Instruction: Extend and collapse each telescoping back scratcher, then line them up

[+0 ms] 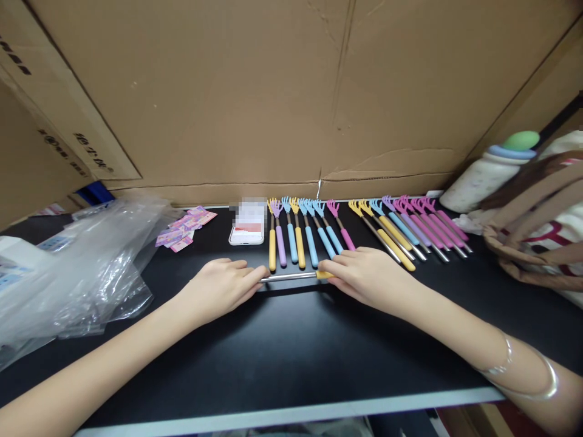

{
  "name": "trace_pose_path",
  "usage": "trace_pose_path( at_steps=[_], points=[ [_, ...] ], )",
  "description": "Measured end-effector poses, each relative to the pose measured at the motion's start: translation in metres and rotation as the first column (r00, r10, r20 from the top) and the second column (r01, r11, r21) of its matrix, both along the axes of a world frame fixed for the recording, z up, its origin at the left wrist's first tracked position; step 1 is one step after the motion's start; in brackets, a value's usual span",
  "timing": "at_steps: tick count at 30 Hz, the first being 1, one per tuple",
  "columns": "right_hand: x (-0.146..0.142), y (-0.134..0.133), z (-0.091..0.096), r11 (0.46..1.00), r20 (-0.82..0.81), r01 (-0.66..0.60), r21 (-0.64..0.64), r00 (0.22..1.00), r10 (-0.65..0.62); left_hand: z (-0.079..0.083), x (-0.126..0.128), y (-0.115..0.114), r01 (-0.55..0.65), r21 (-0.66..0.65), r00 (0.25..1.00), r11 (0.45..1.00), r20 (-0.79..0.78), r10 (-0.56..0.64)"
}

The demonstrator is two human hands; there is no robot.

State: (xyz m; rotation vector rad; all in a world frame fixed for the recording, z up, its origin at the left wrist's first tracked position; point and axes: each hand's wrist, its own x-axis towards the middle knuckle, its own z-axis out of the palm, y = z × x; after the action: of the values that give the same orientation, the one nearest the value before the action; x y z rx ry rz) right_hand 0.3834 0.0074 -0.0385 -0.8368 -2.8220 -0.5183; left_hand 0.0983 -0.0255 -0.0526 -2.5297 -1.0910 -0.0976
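A telescopic back scratcher (291, 277) with a steel shaft and a yellow grip lies crosswise between my hands, just above the black table (282, 358). My left hand (223, 286) is closed on the shaft's left end. My right hand (364, 276) is closed on the yellow grip at the right end. Beyond them lies a row of several scratchers (303, 233) with yellow, purple, blue and pink handles. A second, slanted row of scratchers (410, 227) lies to its right.
A white phone (247, 229) lies left of the rows, with small pink cards (184, 229) beside it. Crumpled clear plastic bags (77, 267) cover the left side. A bottle (489, 173) and a bag (537, 237) sit at right. Cardboard (273, 91) walls the back.
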Motion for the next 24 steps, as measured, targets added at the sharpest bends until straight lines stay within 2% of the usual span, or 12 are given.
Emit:
trace_pose_path(
  at_steps=[4, 7, 15, 20, 24],
  points=[
    [0.000, 0.001, 0.002, 1.000, -0.028, 0.008, -0.012, 1.000, -0.008, 0.000, -0.002, 0.002, 0.008, 0.042, 1.000, 0.999, 0.022, -0.008],
    [-0.001, 0.004, 0.001, 1.000, -0.116, 0.017, -0.017, 0.993, -0.019, -0.001, -0.004, 0.004, 0.005, 0.076, 0.996, 0.997, 0.088, -0.011],
    [-0.003, 0.010, -0.010, 0.996, -0.328, 0.031, -0.085, 0.943, -0.057, 0.000, -0.004, 0.002, -0.086, 0.238, 0.989, 0.967, 0.137, 0.054],
    [-0.002, 0.008, -0.011, 0.992, -0.328, 0.057, -0.115, 0.940, -0.092, 0.004, -0.004, 0.001, -0.103, 0.273, 0.984, 0.956, 0.169, 0.058],
    [-0.001, 0.006, -0.011, 0.987, -0.302, 0.058, -0.151, 0.948, -0.102, 0.001, -0.007, 0.003, -0.068, 0.259, 0.986, 0.963, 0.166, 0.025]
  ],
)
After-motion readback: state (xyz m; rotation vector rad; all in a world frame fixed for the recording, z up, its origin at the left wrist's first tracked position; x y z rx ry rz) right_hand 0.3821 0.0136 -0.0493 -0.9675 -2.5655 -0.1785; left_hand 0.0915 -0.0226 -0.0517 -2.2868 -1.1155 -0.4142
